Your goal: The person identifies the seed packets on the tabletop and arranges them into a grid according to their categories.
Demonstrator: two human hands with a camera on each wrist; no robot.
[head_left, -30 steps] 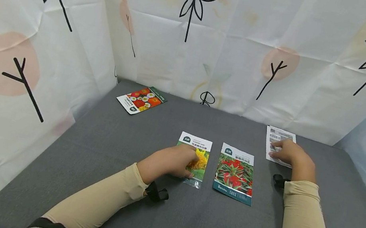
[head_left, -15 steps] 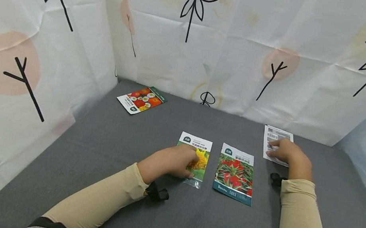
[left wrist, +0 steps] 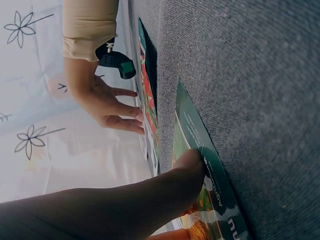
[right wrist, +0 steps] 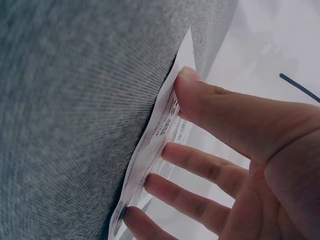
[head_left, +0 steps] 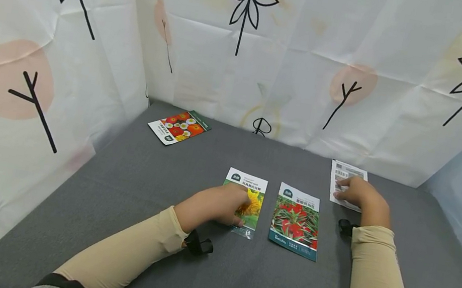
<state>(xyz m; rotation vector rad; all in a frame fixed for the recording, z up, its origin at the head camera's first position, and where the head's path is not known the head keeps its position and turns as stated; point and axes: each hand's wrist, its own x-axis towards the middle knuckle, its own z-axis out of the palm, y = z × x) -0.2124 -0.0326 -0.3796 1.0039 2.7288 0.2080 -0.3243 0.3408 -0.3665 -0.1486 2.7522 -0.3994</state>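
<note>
My left hand (head_left: 218, 202) rests on a seed packet with a yellow sunflower picture (head_left: 254, 200), which lies flat on the grey table. In the left wrist view, the thumb (left wrist: 190, 162) presses the packet's green lower edge. At the back right, my right hand (head_left: 362, 195) touches a white printed packet (head_left: 339, 175) lying with its text and barcode side up. Spread fingertips (right wrist: 172, 150) and the thumb press on its surface in the right wrist view. Between the hands lies a packet with red flowers (head_left: 295, 221), and neither hand touches it.
Toward the back left of the table (head_left: 172, 277), a packet with orange and white flowers (head_left: 181, 126) lies at an angle, with a green edge showing behind it. Patterned white cloth (head_left: 293, 73) stands behind the table and at its sides.
My right hand has slid the white packet slightly left. The left hand stays on the sunflower packet, and the head view has shifted a little.
</note>
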